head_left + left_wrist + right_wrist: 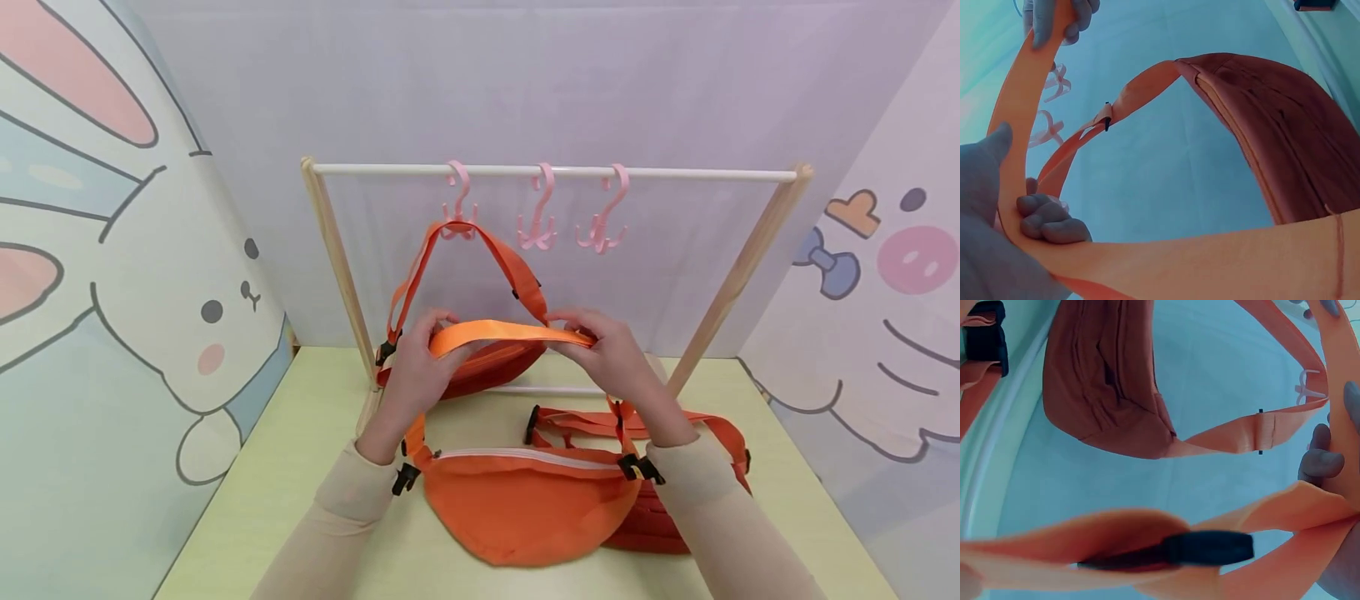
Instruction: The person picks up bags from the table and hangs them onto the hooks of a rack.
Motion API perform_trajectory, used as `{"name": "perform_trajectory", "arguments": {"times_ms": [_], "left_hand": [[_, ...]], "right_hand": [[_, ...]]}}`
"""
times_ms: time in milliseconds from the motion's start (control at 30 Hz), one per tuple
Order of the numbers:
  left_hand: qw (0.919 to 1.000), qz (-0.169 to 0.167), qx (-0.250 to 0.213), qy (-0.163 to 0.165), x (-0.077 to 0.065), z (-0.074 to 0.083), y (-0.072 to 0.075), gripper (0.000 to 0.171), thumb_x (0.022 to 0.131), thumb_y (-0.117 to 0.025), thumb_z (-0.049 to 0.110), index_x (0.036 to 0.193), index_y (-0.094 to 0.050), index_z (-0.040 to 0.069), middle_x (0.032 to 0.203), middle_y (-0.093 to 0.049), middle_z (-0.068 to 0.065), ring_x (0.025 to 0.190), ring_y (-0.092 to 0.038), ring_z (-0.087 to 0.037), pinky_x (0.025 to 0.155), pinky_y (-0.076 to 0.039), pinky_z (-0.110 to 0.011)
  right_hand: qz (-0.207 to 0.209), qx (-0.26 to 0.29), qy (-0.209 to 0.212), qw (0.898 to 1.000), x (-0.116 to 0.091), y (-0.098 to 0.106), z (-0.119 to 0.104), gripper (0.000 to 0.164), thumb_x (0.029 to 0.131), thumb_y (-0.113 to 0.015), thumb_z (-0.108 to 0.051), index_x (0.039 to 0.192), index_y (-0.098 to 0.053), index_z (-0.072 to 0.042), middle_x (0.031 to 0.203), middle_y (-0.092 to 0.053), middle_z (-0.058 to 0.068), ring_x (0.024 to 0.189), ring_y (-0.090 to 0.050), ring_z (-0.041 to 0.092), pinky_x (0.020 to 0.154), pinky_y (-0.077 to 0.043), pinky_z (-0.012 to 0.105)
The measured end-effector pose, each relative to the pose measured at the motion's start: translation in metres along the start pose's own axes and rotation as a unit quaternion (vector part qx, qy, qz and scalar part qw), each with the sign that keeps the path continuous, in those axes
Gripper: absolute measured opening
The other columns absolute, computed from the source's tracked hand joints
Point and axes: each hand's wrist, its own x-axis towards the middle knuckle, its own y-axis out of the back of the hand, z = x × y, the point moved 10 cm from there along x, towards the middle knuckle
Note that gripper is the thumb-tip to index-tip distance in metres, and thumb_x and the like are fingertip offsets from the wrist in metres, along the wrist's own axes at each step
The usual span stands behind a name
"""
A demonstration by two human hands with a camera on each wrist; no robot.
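Observation:
An orange waist bag point(528, 508) with a pale zipper hangs by its raised strap point(495, 331) above the table. My left hand point(422, 368) pinches the strap's left part, thumb on one side and fingers on the other in the left wrist view. At the strap's right part my right hand point(606, 357) grips it between thumb and fingers. Black buckles point(406, 478) dangle at both ends of the bag. Behind my hands, a darker orange-red waist bag point(1272, 119) hangs by its strap from the left pink hook point(459, 204).
Two more pink hooks, a middle one point(538, 221) and a right one point(602, 221), hang on the white rail point(690, 174) of a wooden-legged rack. On the yellow table point(247, 500) lies another red waist bag point(651, 525), partly covered by the held bag and my right sleeve.

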Motion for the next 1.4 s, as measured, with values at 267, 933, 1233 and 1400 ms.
{"name": "perform_trajectory", "arguments": {"times_ms": [267, 933, 1233, 1400], "left_hand": [[0.9925, -0.01, 0.072, -0.098, 0.007, 0.027, -0.002, 0.043, 0.101, -0.077, 0.027, 0.142, -0.069, 0.019, 0.12, -0.068, -0.001, 0.098, -0.057, -0.018, 0.075, -0.052, -0.038], [0.9766, 0.074, 0.127, -0.157, 0.035, 0.081, 0.016, 0.02, 0.106, -0.069, 0.023, 0.109, -0.078, 0.005, 0.094, -0.067, -0.01, 0.079, -0.056, -0.024, 0.067, -0.05, -0.039], [0.9716, 0.095, 0.161, -0.145, 0.055, 0.089, 0.018, 0.03, 0.107, -0.066, 0.033, 0.102, -0.077, 0.005, 0.084, -0.063, -0.009, 0.072, -0.052, -0.024, 0.061, -0.048, -0.037], [0.9723, 0.098, 0.169, -0.128, 0.068, 0.093, 0.018, 0.03, 0.108, -0.064, 0.035, 0.107, -0.076, 0.007, 0.086, -0.065, -0.006, 0.073, -0.052, -0.023, 0.062, -0.049, -0.035]], "right_hand": [[0.047, -0.03, 0.04, 0.998, 0.01, 0.017, -0.02, 0.025, 0.097, -0.077, -0.005, 0.121, -0.081, -0.012, 0.096, -0.075, 0.002, 0.06, -0.042, 0.013, 0.056, -0.037, 0.027], [0.167, -0.098, 0.063, 0.979, 0.033, 0.055, -0.052, 0.014, 0.102, -0.073, -0.013, 0.109, -0.08, -0.003, 0.061, -0.046, 0.0, 0.051, -0.034, 0.014, 0.05, -0.028, 0.027], [0.181, -0.125, 0.045, 0.974, 0.05, 0.066, -0.056, 0.02, 0.106, -0.067, -0.019, 0.107, -0.076, 0.0, 0.063, -0.049, 0.004, 0.053, -0.036, 0.017, 0.051, -0.031, 0.03], [0.198, -0.134, 0.035, 0.97, 0.06, 0.073, -0.056, 0.029, 0.108, -0.065, -0.022, 0.092, -0.072, 0.001, 0.062, -0.046, 0.007, 0.052, -0.035, 0.018, 0.051, -0.029, 0.032]]}}
